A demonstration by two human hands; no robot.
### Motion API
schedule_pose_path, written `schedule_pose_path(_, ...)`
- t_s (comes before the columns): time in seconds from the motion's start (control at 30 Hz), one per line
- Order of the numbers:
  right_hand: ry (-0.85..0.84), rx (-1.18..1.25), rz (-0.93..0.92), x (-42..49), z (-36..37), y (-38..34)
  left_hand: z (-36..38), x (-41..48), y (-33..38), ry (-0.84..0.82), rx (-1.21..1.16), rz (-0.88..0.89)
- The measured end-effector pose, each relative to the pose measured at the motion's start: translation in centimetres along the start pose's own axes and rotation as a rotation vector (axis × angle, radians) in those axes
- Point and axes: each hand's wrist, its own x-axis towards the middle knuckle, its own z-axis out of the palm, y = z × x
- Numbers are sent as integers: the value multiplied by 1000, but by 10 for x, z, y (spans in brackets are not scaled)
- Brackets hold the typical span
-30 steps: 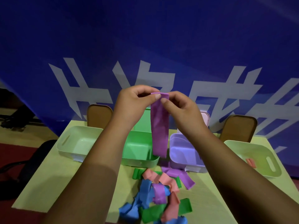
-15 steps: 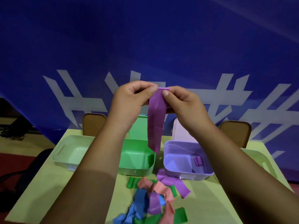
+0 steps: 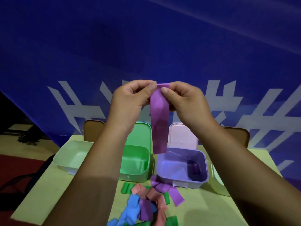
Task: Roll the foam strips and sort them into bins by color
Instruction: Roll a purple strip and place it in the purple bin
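A purple foam strip [image 3: 159, 121] hangs straight down in front of me, its top end folded over. My left hand [image 3: 130, 101] and my right hand [image 3: 184, 101] pinch that top end between thumbs and fingers, high above the table. Below stand a green bin [image 3: 135, 162] and a purple bin [image 3: 182, 170] with one rolled purple strip [image 3: 194, 168] inside. A pile of loose strips [image 3: 146, 204] in blue, pink, green and purple lies on the table in front of the bins.
A pale green bin [image 3: 71, 157] sits at the left, another pale bin [image 3: 216, 181] at the right, partly behind my right arm. Green and pink lids [image 3: 182, 136] lean behind the middle bins. Two brown chair backs and a blue banner stand beyond the yellow-green table [image 3: 40, 193].
The camera tilted up a little. The strip's top end is folded over more between my fingers, and the hanging part looks a bit shorter.
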Motion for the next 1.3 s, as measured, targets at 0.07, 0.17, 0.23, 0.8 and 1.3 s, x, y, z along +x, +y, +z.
schedule_pose_path(0.07,14,-18,-10,-2,-9,-2,7,-4,2,-11,7,9)
schedule_pose_path(0.17,18,-12,-17,-6,-23,-6,18,-9,7,-3,-12,10)
schedule_pose_path(0.23,17,2,-21,-10,-32,-8,27,-13,10,5,-21,17)
schedule_pose_path(0.8,49,-72,-5,-48,-87,-7,88,-50,18,3,62,50)
schedule_pose_path(1.3,70,-45,62,-65,-94,-7,94,-68,23,-68,22,-41)
